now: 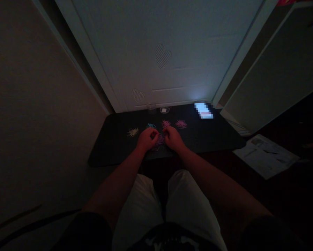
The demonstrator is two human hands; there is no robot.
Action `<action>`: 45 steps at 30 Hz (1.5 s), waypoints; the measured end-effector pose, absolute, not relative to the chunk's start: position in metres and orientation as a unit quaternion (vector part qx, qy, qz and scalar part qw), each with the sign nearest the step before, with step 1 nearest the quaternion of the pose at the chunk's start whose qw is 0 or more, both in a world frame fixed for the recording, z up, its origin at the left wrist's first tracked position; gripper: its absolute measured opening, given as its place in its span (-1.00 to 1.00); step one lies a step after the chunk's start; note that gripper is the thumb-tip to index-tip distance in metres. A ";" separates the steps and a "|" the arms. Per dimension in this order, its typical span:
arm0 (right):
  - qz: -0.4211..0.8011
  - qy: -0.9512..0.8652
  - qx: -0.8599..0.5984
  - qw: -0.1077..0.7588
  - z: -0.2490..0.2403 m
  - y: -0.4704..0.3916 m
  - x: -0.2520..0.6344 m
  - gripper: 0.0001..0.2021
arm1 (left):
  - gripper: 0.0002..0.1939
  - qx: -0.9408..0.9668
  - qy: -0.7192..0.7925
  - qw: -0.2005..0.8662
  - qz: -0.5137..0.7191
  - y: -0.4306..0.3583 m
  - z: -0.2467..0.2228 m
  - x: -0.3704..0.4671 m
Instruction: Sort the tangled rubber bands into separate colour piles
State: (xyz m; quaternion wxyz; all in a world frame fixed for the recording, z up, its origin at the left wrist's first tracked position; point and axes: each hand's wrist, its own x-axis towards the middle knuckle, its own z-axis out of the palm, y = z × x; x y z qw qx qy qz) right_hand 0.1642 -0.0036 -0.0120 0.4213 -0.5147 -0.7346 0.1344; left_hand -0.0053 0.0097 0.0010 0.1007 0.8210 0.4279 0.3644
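Observation:
My left hand [147, 138] and my right hand [173, 138] are close together over the front of a low dark table [208, 136]. Both have curled fingers, with the tips brought together. Anything they pinch is too small and dark to make out. Between and below them lies a loose pile of thin purple sticks [160, 140]. Behind the left hand is a blue pile [151, 125], partly hidden, and a pale yellow pile [132, 132] lies to its left. A pink pile [166, 123] sits behind the right hand, with a pinkish-purple pile [181, 124] further right.
At the table's back stand a clear round container [152, 108] and a clear lid-like disc [164, 110] with a white label. A lit phone [203, 110] is at the back right. A pale panel [161, 76] rises behind. A printed sheet [267, 155] lies right of the table.

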 end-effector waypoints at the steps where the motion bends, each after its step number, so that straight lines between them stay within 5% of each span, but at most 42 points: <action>1: 0.136 -0.736 -0.514 0.419 -0.012 -0.004 0.164 -0.73 | -0.92 0.821 0.427 0.100 0.365 0.010 0.001 -0.005; 11: 0.099 -0.769 -0.471 0.421 -0.008 -0.006 0.163 -0.95 | -0.92 0.827 0.419 0.110 0.359 0.008 0.003 -0.005; 45: 0.093 -0.766 -0.488 0.409 -0.008 -0.006 0.160 -0.93 | -0.88 0.832 0.436 0.091 0.330 0.010 0.002 -0.006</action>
